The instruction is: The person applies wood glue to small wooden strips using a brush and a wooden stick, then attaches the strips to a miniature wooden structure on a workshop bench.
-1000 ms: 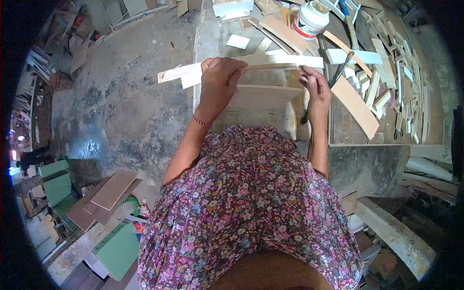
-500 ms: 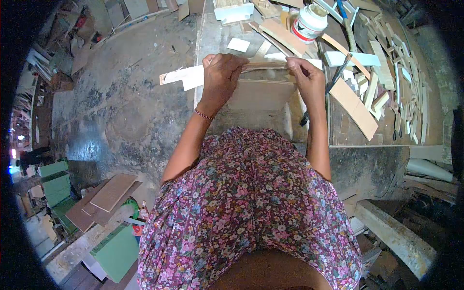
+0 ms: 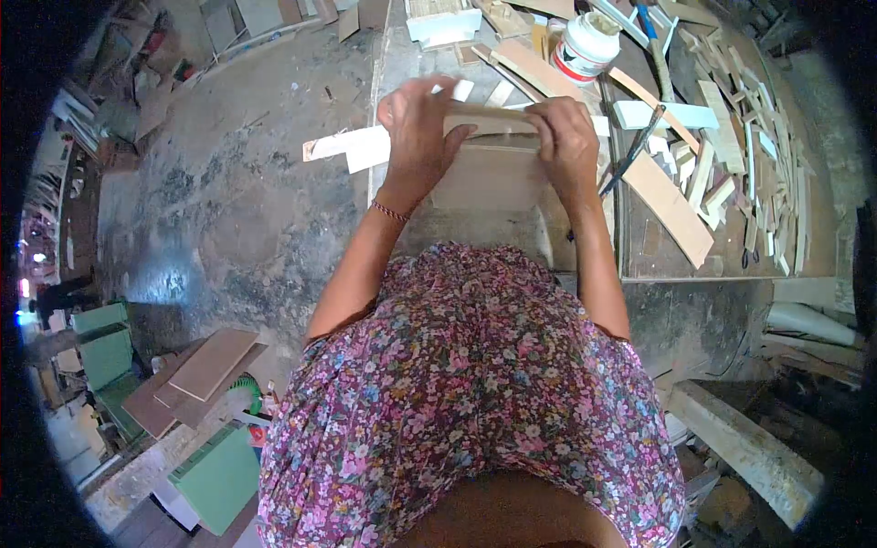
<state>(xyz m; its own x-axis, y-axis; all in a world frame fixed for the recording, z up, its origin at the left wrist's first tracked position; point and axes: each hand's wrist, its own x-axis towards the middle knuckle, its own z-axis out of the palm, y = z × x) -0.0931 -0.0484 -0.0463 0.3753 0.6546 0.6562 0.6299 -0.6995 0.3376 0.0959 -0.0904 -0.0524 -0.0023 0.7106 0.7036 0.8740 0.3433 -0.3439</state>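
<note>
A brown wooden piece [image 3: 501, 119] with a narrow upper strip spans the gap between my hands at the bench's near side. My right hand [image 3: 568, 135] is closed over its right end, fingers curled on the top edge. At the left end, my left hand [image 3: 418, 137] has its thumb stretched out along the strip and its fingers apart, blurred by motion. A flat brown panel [image 3: 489, 178] shows below the strip, towards my body. White pieces [image 3: 365, 149] stick out to the left behind my left wrist.
A white tub [image 3: 586, 46] stands on the bench behind my right hand. A dark slender tool [image 3: 632, 152] lies right of it, near a tan board [image 3: 667, 208]. Wood offcuts [image 3: 731, 137] crowd the right side. Brown boards [image 3: 215, 365] and a green panel [image 3: 217, 479] are at lower left.
Both hands have shifted on the wooden piece. My left fingers have lifted and spread from their pinch; my right hand has rolled over the end. More of the piece's face shows.
</note>
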